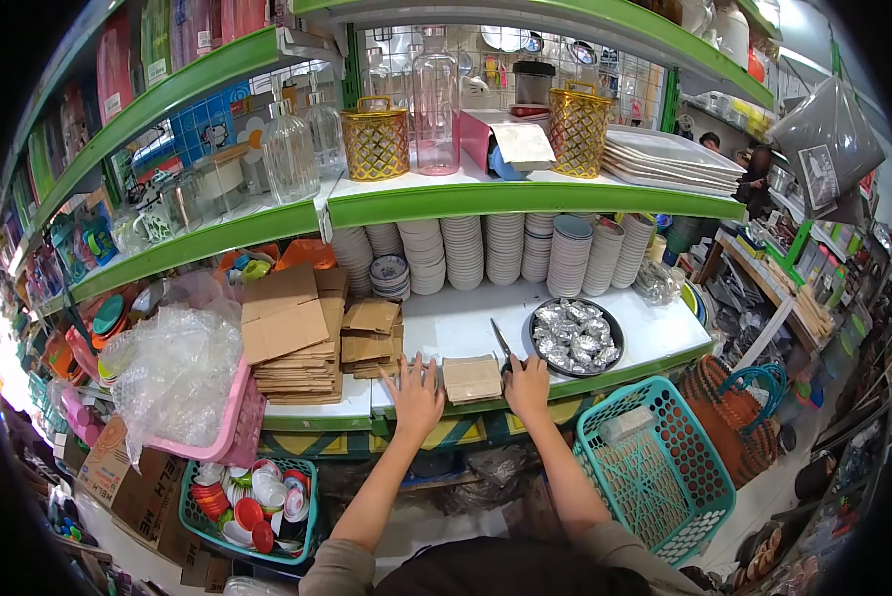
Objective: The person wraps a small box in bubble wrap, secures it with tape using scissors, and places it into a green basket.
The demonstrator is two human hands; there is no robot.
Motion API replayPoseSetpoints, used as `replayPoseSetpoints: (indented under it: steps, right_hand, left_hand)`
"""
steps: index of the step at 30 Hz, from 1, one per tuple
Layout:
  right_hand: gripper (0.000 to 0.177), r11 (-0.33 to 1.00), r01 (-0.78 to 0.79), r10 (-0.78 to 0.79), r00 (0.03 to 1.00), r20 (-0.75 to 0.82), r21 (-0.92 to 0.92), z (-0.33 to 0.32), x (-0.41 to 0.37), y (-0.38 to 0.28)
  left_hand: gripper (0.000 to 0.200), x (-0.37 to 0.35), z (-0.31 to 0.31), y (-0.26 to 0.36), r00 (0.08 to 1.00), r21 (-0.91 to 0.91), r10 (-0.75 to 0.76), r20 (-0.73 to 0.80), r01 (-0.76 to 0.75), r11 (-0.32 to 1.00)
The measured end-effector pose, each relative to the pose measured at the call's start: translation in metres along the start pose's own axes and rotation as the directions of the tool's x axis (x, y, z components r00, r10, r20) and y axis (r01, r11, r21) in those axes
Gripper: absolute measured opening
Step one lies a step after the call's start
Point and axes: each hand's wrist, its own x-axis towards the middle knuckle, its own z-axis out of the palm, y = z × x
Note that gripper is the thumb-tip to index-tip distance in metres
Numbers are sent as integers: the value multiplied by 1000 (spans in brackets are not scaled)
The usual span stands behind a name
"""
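On the white shelf, a small piece of brown cardboard (472, 378) lies between my hands. My left hand (415, 397) rests at its left with the fingers spread. My right hand (525, 385) is closed around the handle of dark scissors (503, 340), whose blades point away from me. Just beyond that hand is a round black tray (618, 338) holding several foil-wrapped pieces (573, 333). Stacks of cut cardboard (297, 368) stand to the left, with smaller cardboard pieces (371, 333) beside them.
Stacked bowls (463, 253) line the back under a green-edged shelf (535, 202). A pink basket (239, 417) with bubble wrap (183, 368) stands left. Below are a teal basket of lids (307, 517) and, right, another teal basket (714, 462) beside woven baskets (729, 417).
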Motion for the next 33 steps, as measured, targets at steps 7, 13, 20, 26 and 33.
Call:
replayPoseSetpoints:
  steps: [7,13,20,26,33]
  right_hand:
    - [27,979,87,-64,990,-128,186,-3,-9,1]
    - [29,963,141,-108,982,-152,227,-7,-11,4]
    - [49,911,208,-183,978,-103,356,-19,-12,5]
    - [65,891,245,-247,968,-46,382,-20,-10,12]
    - [73,877,308,-326,945,-14,369,-26,-7,12]
  left_hand:
    - [45,1,5,-5,995,-191,93,-26,-96,977]
    - [47,5,7,-4,989,-318,138,52,-114,941]
    - [79,1,-13,6,977,-332,168,133,-116,936]
    - [93,8,-20,9,967,-353,179,181,-106,930]
    - [88,15,-14,2,966,-356,177,187,-101,929]
